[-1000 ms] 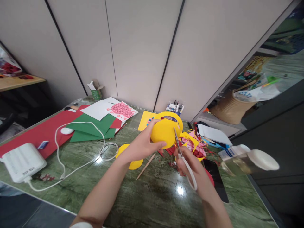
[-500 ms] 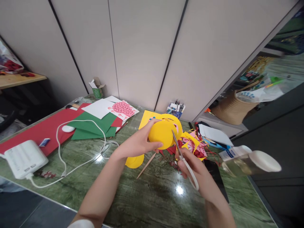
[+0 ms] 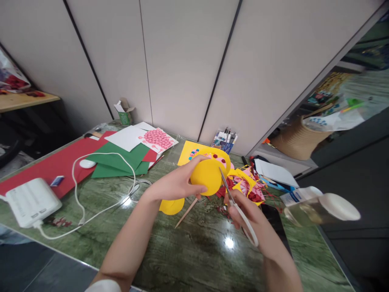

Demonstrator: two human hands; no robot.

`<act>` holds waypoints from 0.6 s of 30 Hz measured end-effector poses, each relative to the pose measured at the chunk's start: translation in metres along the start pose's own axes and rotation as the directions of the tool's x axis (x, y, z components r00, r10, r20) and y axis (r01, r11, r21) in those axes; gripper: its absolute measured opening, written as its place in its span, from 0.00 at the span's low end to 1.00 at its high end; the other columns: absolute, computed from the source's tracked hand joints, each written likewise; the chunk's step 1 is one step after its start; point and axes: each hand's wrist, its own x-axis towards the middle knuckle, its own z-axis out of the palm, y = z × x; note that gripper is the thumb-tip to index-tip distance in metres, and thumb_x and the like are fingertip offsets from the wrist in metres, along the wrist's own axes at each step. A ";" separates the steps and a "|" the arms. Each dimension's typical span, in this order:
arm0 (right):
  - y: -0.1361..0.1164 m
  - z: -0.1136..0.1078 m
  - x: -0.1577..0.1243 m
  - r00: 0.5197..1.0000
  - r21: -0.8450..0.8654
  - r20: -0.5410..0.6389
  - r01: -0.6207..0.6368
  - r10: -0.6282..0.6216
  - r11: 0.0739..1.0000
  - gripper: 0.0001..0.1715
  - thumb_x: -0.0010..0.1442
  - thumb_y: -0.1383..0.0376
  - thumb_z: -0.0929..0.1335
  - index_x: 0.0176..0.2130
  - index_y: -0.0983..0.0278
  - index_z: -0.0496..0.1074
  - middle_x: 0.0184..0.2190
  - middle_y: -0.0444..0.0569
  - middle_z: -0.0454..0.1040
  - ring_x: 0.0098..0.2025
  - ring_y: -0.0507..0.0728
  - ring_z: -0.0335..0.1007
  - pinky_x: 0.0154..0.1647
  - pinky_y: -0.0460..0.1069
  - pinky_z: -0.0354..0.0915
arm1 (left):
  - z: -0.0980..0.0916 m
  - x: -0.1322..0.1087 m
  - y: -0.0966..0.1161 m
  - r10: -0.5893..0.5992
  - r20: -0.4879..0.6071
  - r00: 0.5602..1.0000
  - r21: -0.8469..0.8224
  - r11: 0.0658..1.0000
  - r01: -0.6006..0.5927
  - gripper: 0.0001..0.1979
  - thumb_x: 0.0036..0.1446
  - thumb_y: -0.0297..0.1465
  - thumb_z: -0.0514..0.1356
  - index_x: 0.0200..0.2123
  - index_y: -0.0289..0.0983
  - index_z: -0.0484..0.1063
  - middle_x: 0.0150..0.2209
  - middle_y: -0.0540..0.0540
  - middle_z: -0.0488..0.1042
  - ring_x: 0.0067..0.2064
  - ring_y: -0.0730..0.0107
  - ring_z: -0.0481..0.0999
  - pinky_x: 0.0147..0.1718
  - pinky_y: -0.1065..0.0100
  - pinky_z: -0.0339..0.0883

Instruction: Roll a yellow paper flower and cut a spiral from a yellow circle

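Observation:
A round yellow paper disc (image 3: pixel 206 177) is pinched in my left hand (image 3: pixel 179 180), thumb in front and fingers behind its left edge. White-handled scissors (image 3: pixel 227 184) are gripped in my right hand (image 3: pixel 244 213), their blades at the right edge of the disc. Whether the blades are parted is too small to tell. Behind the disc, a curved yellow paper piece (image 3: pixel 224 156) shows; I cannot tell if it is joined to the disc. Under my left wrist lies another rounded yellow paper piece (image 3: pixel 172 207), beside a pointed wooden stick (image 3: pixel 186 213).
Yellow, pink and red paper scraps (image 3: pixel 247 184) are heaped on the right, near a dark phone-like slab (image 3: pixel 276 225) and a lidded clear jar (image 3: pixel 322 209). Green sheets (image 3: pixel 117 160), a red sheet (image 3: pixel 65 164) and a cabled white power bank (image 3: pixel 33 202) are on the left.
The disc has dropped slightly in my left hand. The curved yellow piece behind it sits lower, uncovering more of the decorated yellow card. The scissors have barely moved.

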 end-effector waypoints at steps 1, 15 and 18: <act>0.000 -0.001 0.000 1.000 -0.001 0.006 0.002 -0.002 1.000 0.13 0.63 0.53 0.61 0.37 0.61 0.61 0.25 0.40 0.55 0.23 0.49 0.48 0.20 0.44 0.46 | -0.001 -0.001 0.001 -0.008 0.006 1.000 0.007 1.000 0.008 0.31 0.51 0.28 0.59 0.56 0.44 0.51 0.39 0.47 0.70 0.28 0.70 0.74 0.29 0.65 0.71; -0.007 -0.007 -0.003 0.986 -0.044 0.147 -0.070 0.076 0.997 0.17 0.60 0.50 0.62 0.36 0.62 0.63 0.24 0.40 0.55 0.23 0.49 0.46 0.20 0.44 0.44 | -0.024 -0.010 -0.004 -0.042 0.173 0.984 0.101 0.995 0.024 0.31 0.49 0.27 0.60 0.57 0.47 0.57 0.46 0.45 0.71 0.27 0.69 0.76 0.26 0.67 0.70; -0.009 -0.006 -0.001 0.990 -0.036 0.129 -0.049 0.054 0.998 0.17 0.60 0.51 0.62 0.35 0.62 0.63 0.23 0.40 0.54 0.23 0.49 0.46 0.20 0.44 0.45 | -0.024 -0.007 -0.004 -0.041 0.139 0.989 0.026 0.999 0.037 0.31 0.48 0.28 0.61 0.56 0.45 0.57 0.45 0.45 0.71 0.29 0.69 0.75 0.27 0.67 0.70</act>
